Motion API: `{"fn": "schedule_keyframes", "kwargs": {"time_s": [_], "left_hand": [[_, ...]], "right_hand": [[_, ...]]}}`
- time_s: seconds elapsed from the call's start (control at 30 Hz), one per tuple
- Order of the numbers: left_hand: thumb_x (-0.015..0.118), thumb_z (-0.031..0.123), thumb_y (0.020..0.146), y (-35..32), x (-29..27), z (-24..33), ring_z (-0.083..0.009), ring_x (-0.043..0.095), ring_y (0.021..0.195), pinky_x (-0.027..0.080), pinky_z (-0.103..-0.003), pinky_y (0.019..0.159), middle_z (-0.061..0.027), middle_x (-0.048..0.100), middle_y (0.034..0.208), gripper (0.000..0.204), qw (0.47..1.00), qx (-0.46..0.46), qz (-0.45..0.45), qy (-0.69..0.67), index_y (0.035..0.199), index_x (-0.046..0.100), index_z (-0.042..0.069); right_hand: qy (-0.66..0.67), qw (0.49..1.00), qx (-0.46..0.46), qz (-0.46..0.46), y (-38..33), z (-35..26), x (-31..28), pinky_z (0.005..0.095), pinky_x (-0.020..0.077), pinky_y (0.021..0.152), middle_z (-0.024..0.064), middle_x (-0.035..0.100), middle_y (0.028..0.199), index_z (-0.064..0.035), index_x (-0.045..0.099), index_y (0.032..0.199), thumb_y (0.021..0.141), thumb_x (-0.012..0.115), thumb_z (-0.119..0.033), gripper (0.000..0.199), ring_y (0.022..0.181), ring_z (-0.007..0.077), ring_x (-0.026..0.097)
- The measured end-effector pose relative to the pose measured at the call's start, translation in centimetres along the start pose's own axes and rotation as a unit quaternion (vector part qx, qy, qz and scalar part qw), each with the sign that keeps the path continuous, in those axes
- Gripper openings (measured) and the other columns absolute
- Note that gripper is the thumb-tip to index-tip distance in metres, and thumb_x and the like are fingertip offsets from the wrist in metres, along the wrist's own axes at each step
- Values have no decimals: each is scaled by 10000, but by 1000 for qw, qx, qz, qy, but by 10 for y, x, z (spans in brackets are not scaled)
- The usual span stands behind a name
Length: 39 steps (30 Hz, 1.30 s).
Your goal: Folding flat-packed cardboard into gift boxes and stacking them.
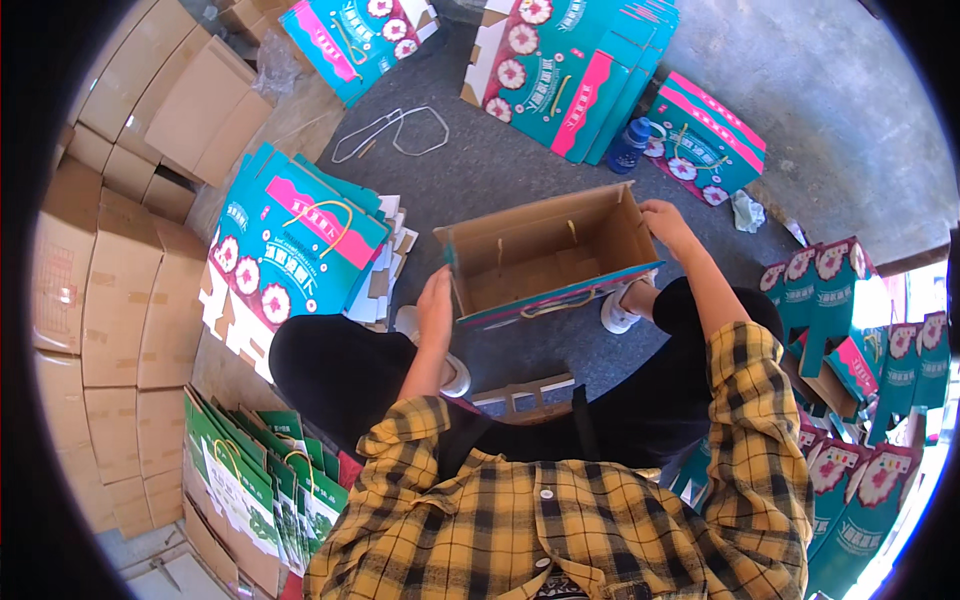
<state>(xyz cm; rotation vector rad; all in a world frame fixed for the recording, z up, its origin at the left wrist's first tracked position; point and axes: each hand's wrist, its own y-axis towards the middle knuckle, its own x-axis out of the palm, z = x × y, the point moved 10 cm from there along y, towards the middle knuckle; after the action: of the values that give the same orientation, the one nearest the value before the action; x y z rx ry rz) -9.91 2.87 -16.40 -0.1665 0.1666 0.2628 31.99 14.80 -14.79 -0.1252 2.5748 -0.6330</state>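
Note:
Between my knees stands a gift box (pixel 545 265) with its top open, bare brown cardboard inside and teal outside. Yellow cord handles show on its long walls. Along its left end lies my left hand (pixel 433 312), fingers extended and pressed to the edge. At the upper right corner my right hand (pixel 667 224) is closed on the rim, fingers bent round the cardboard. Both hands hold the box from its two ends; its base is hidden.
Flat teal boxes lie stacked at left (pixel 300 235) and far middle (pixel 570 80). A blue bottle (pixel 629 147) stands near a folded teal box (pixel 705 140). Brown cartons (pixel 120 270) line the left; green packaging (pixel 245 475) is lower left. Folded teal boxes (pixel 850 480) crowd the right.

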Motion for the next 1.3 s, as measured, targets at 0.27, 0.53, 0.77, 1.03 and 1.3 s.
{"fn": "schedule_keyframes", "kwargs": {"time_s": [0.27,0.53,0.77,1.03,1.3], "left_hand": [[553,469,886,-3,20,25,-374,502,1177,362,-409,1016,-265,572,1186,546,977,35,-137,160,1072,617,-41],[542,481,863,1,34,28,-386,482,1185,366,-425,1008,-283,549,1199,590,938,26,-221,266,1099,594,-57],[541,464,864,-2,27,19,-381,470,1211,356,-410,1032,-270,530,1243,614,949,45,-182,252,1158,563,-75],[526,410,862,-5,24,19,-381,458,1239,351,-411,1043,-287,507,1284,587,953,34,-179,243,1186,551,-78],[452,278,876,-16,-12,27,-410,459,1239,341,-416,1052,-308,493,1293,520,976,-25,-55,207,1244,493,-87]], "right_hand": [[-359,890,-280,9,-25,-96,70,471,480,858,225,651,1030,-12,666,994,879,478,-221,304,981,403,610],[-652,734,-156,-106,-20,-48,101,443,530,770,150,696,950,-75,721,839,854,519,-208,243,922,339,663],[-610,770,-181,-42,0,-44,82,373,553,708,163,695,955,-39,645,1085,842,533,-152,291,876,338,677],[63,995,72,-41,-1,-11,36,424,384,1008,259,521,1287,-89,364,1427,811,434,-764,916,1190,333,527],[-99,984,11,-144,6,-12,41,383,393,1016,186,472,1364,-75,445,1370,770,730,-378,730,1234,321,488]]}}
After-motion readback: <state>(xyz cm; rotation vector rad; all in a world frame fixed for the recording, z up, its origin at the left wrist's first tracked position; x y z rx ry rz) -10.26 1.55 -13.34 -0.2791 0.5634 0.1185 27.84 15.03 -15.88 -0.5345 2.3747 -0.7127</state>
